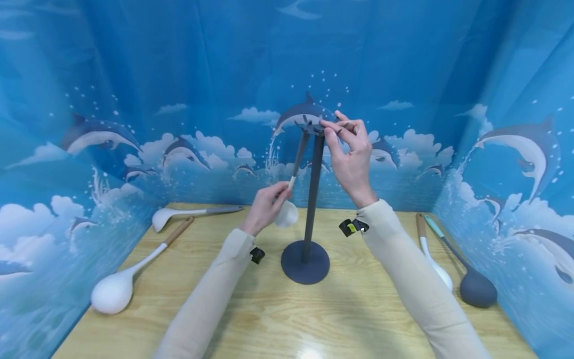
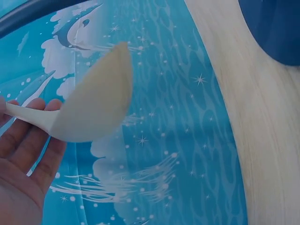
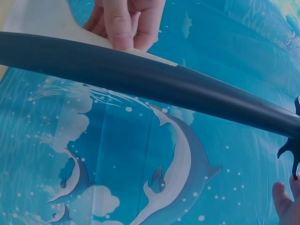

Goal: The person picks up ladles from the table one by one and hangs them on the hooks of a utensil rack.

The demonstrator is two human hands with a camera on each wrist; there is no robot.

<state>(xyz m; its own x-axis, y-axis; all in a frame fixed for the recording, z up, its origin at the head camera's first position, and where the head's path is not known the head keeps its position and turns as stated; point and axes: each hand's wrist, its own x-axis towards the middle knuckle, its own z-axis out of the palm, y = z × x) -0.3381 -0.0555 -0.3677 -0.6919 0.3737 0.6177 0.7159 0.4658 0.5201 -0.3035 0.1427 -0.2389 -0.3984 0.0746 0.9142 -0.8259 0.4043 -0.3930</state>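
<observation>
My left hand (image 1: 267, 205) pinches the white neck of a ladle (image 1: 286, 215). Its pale bowl (image 2: 96, 103) hangs below the fingers in the left wrist view, and its grey handle slants up to the hooks. The dark utensil stand (image 1: 315, 189) has a tall pole, a round base and a ring of curved hooks (image 3: 291, 145) on top. At those hooks, my right hand (image 1: 353, 159) grips the ring's right side between thumb and fingers; the right wrist view shows only its fingertips at a hook. Whether the handle's end is on a hook cannot be made out.
On the wooden table (image 1: 269, 319), a white ladle with a brown handle (image 1: 113, 293) and a grey-handled white utensil (image 1: 163, 217) lie left. A brown-handled white utensil (image 1: 441, 274) and a dark ladle (image 1: 478, 289) lie right. Dolphin-print curtains (image 1: 242, 60) enclose the table.
</observation>
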